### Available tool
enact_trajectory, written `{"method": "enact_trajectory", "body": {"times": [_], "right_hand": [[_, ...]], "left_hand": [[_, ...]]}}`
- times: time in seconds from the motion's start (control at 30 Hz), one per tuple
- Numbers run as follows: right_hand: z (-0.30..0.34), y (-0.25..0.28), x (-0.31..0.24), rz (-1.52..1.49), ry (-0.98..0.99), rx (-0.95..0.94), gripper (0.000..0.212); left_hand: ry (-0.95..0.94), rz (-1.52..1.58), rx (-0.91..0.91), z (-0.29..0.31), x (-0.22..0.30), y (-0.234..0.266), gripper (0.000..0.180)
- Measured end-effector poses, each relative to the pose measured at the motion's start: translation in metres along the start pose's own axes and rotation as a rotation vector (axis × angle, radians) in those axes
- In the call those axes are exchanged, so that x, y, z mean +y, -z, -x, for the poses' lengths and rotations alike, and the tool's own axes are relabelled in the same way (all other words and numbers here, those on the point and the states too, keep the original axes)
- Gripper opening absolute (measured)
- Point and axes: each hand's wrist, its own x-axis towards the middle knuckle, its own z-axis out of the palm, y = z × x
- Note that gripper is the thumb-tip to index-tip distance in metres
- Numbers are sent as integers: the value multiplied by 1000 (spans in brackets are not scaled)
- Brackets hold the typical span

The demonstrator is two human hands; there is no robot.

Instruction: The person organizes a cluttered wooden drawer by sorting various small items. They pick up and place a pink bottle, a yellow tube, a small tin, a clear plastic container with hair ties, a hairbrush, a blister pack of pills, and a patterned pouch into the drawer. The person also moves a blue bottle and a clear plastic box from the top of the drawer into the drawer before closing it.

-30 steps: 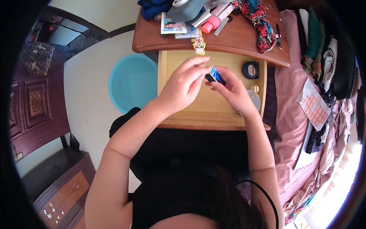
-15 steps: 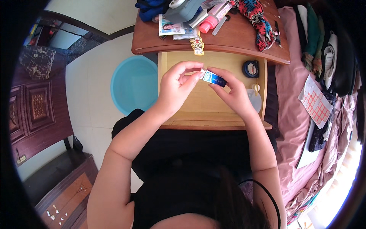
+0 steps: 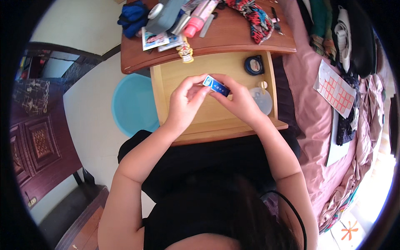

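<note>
Over the open drawer (image 3: 173,77), both hands are gripping a small blue-and-white box (image 3: 218,86). My left hand (image 3: 183,102) pinches its white left end between thumb and fingers. The blue right end sits between the thumb and fingers of my right hand (image 3: 241,99). The box is tilted, with its printed face upward. Inside the drawer, to the right of my hands, lie a dark blue tape measure (image 3: 253,65), a small white round piece (image 3: 262,85) and a translucent disc (image 3: 263,103).
A wooden tabletop (image 3: 231,36) above the drawer bears a pink bottle (image 3: 198,21), a patterned cloth (image 3: 255,23) and a cartoon tag (image 3: 185,52). Left stands a light blue basin (image 3: 133,106). At right, a pink-covered bed (image 3: 306,133) carries clothes and a red-patterned sheet (image 3: 336,91).
The view has shifted, so the table and drawer sit farther left. A white part pinched at the box's left end no longer shows; my left fingers are now against the box's end.
</note>
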Motion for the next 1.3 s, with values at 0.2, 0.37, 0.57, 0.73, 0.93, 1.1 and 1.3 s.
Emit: {"method": "enact_trajectory", "body": {"times": [0.2,0.37,0.57,0.73,0.93,1.1,1.3], "right_hand": [[13,29,26,81,-5,187,39],[8,93,38,-168,-40,553,24],[11,113,31,-409,-81,686,18],[8,114,34,-391,-62,645,22],[15,119,38,-363,-44,676,21],[18,118,39,-376,-43,674,22],[17,121,39,-360,-70,605,24]], "left_hand": [[50,-108,-30,-9,-32,-15,35],[-31,-249,-94,-30,-64,-42,40],[289,-168,27,-54,-81,-98,32],[322,-335,-6,-59,-94,-112,31],[318,-250,114,-58,-93,-114,35],[552,235,228,-53,-82,-136,32],[657,231,190,-64,-91,-141,29]]}}
